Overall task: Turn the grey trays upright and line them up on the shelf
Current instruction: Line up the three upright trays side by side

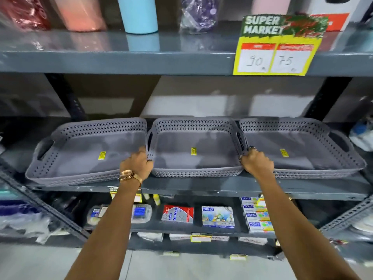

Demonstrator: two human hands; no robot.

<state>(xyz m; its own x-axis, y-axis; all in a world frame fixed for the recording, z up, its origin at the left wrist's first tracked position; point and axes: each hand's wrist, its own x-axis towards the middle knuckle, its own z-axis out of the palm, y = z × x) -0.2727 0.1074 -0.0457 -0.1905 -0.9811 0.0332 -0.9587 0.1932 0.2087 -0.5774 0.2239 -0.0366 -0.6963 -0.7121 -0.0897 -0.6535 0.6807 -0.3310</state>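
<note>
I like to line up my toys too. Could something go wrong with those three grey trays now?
Maybe. The left hand and right hand grip the middle tray by its sides, squeezed against the left tray and right tray. A push could bump those crooked. The left tray's front edge seems to stick out past the shelf, so a knock might tip it off.

Matt grey plastic on painted metal shelving

The three trays, left (80,156), middle (193,152) and right (302,152), look like matt grey plastic, with smooth floors and perforated walls; each floor bears a small glossy yellow sticker (193,151). The shelf (201,187) under them is grey painted metal, and the upper shelf (121,61) has a slight sheen. The price sign (280,45) is printed paper. A shiny gold-coloured metal watch (129,175) circles the left wrist.
</note>
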